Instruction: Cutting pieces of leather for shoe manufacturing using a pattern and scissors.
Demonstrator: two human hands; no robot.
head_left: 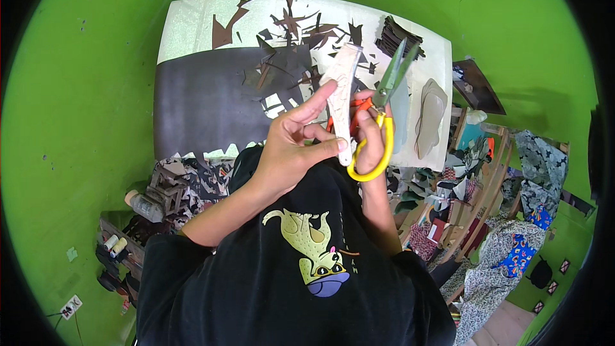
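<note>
Over the near edge of the table, my left hand (285,147) pinches a long, pale beige strip (346,74) between thumb and fingers. The strip is wider at mid-length, narrows toward its lower end, and looks wrinkled. My right hand (369,144) is closed round scissors (388,144) with a yellow handle loop and an orange-red part behind the strip. Their dark blades point up and away, slightly apart, to the right of the strip. Part of my right hand's fingers is hidden behind the strip and handle.
A dark sheet (224,99) covers the left of the white table (192,29). Brown scraps (291,22) lie scattered at the back. Stacked dark pieces (397,38) and grey sole-shaped pieces (432,115) are at the right. Fabric piles (474,186) crowd a wooden rack there.
</note>
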